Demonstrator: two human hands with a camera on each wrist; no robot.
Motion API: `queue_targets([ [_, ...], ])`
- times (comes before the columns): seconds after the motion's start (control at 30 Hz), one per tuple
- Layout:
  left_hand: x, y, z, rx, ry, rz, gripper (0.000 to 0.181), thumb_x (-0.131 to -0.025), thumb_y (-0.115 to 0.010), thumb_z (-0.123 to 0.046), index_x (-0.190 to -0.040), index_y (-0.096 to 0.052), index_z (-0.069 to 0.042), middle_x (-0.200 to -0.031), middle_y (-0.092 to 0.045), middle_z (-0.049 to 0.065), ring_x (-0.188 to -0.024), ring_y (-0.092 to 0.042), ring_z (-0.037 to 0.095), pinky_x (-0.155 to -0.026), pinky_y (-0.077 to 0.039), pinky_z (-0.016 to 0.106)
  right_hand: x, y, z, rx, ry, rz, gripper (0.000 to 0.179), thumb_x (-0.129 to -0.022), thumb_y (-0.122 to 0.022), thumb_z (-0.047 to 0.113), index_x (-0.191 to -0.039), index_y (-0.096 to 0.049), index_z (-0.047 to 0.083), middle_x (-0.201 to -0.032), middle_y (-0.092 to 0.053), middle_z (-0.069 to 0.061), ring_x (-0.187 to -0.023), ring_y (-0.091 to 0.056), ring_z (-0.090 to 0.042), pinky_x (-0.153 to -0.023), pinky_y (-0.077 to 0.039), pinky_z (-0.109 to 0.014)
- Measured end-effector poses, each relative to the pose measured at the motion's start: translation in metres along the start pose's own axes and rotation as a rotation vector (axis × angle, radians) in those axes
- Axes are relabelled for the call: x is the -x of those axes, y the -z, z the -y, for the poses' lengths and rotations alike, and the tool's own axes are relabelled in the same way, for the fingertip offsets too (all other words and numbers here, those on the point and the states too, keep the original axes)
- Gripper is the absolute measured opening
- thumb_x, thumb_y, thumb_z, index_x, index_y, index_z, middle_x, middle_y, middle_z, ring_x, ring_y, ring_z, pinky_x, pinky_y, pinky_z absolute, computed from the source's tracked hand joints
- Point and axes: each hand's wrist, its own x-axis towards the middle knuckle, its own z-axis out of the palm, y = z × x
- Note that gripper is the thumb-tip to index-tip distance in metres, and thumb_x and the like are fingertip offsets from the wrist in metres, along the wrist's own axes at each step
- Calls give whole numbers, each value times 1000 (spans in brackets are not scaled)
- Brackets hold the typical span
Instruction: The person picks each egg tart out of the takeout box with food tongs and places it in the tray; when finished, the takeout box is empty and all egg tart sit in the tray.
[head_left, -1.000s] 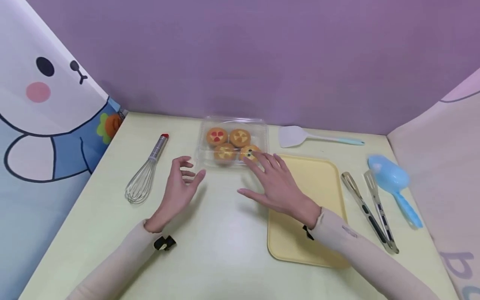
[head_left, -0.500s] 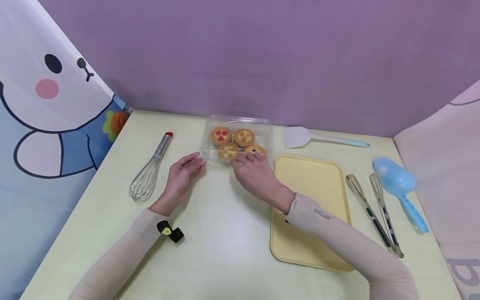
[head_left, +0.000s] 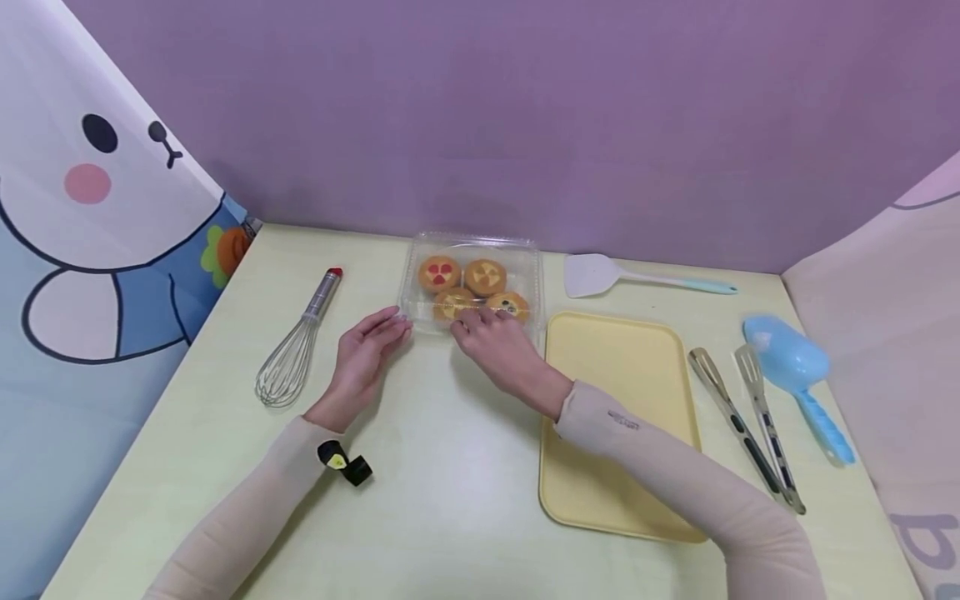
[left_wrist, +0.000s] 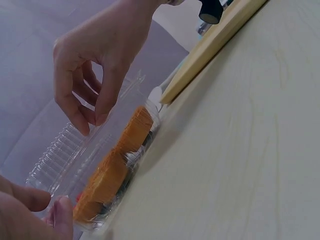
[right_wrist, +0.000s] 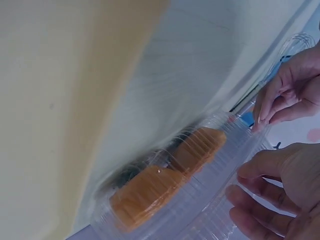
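Note:
A clear plastic clamshell container (head_left: 535, 287) stands at the back of the table, its lid lying over several round golden cakes (head_left: 485, 277). One cake has red marks on top. My left hand (head_left: 365, 357) is at the container's front left corner; in the right wrist view its fingertips pinch the plastic edge there. My right hand (head_left: 498, 348) reaches to the middle of the front edge. Its thumb and curled fingers pinch the lid's rim, as the left wrist view shows (left_wrist: 97, 55). In the head view this hand covers part of the front edge.
A whisk (head_left: 291, 354) lies left of the hands. On the right, a yellow tray (head_left: 622, 492) sits under my right forearm, with metal tongs (head_left: 742, 433) and a blue scoop (head_left: 791, 358) beyond it. Behind the tray lies a spatula (head_left: 600, 275). A purple wall closes the back.
Both hands have come to the container's front edge. My right hand's fingers went from spread to curled at the rim, then moved slightly left. The container has stayed in place.

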Motion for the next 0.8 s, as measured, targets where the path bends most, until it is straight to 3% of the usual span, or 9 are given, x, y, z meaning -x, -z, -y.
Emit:
queue_targets([
  [0.23, -1, -2, 0, -23, -5, -18, 47, -100, -60, 8, -145, -49, 8, -106, -71, -1, -97, -73, 6, -97, -59, 20, -1, -4, -1, 43, 12, -55, 27, -89, -72, -2, -111, -73, 13, -109, -75, -2, -92, -73, -20, -72, -63, -31],
  [0.4, -4, -1, -3, -3, 35, -37, 46, -97, -61, 11, -142, -52, 6, -99, -73, -2, -92, -74, 5, -92, -60, 18, -2, -6, -1, 26, 15, -76, 26, -91, -69, -3, -113, -73, 13, -112, -75, -3, -97, -74, -22, -73, -64, -32],
  [0.67, -8, 3, -7, 6, 93, -27, 31, -98, -61, 11, -125, -62, -2, -96, -73, -4, -87, -74, 4, -87, -61, 17, -4, -4, -4, -2, -2, -66, 29, -91, -70, -2, -115, -72, 13, -113, -74, -3, -100, -71, -22, -73, -63, -32],
  [0.8, -9, 3, -7, -9, 101, -34, 38, -97, -62, 10, -134, -61, 0, -100, -75, -4, -88, -74, 3, -88, -61, 17, -4, -2, -5, 5, -3, -54, 30, -90, -72, -1, -116, -71, 14, -114, -73, -3, -98, -70, -20, -71, -62, -29],
])
